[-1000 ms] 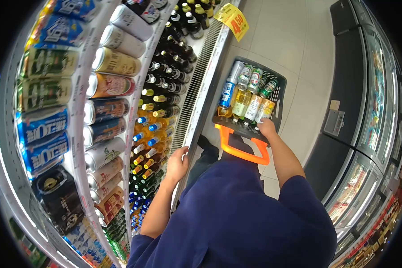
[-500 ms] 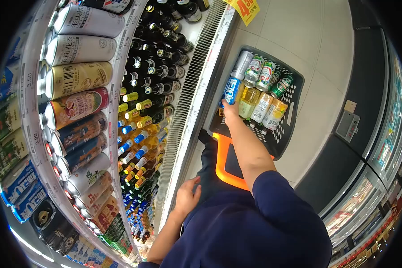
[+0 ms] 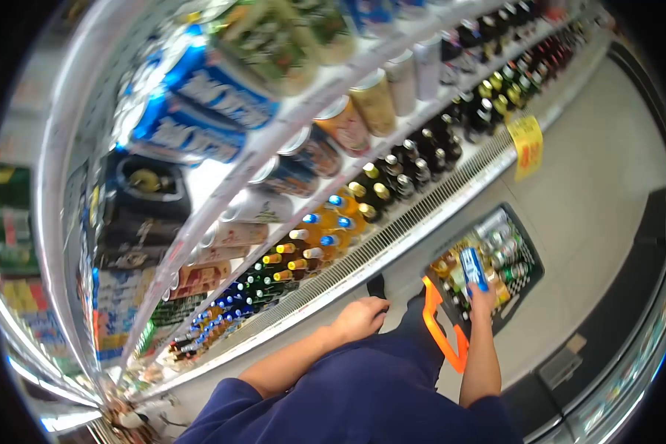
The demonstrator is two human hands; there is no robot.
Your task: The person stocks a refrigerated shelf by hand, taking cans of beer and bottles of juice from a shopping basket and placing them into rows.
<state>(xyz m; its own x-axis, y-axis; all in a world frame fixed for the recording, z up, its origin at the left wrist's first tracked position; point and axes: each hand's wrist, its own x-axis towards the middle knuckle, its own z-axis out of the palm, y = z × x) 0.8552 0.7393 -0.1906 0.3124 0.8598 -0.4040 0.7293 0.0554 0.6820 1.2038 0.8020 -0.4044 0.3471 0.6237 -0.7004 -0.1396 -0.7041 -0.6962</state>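
Observation:
A blue and white can (image 3: 472,268) is in my right hand (image 3: 482,296), gripped at its near end. It is over the dark shopping basket (image 3: 534,255), which stands on the floor by the shelf. Inside the basket are silver and green cans (image 3: 506,252) and several bottles, partly covered by my hand and the can. An orange handle (image 3: 431,325) sticks out from the basket's near side. My left hand (image 3: 361,317) hovers in front of the lower shelf edge, holding nothing, its fingers loosely bent and apart.
Shelves at the left hold large blue cans (image 3: 207,137), other tall cans (image 3: 340,124) and rows of bottles (image 3: 333,222). A yellow price tag (image 3: 525,146) hangs from the shelf edge. Dark refrigerated cases (image 3: 603,340) line the right side.
The view has turned towards the left shelves. My right hand has shifted the blue can from the basket's shelf-side edge towards its middle. My left hand is still empty.

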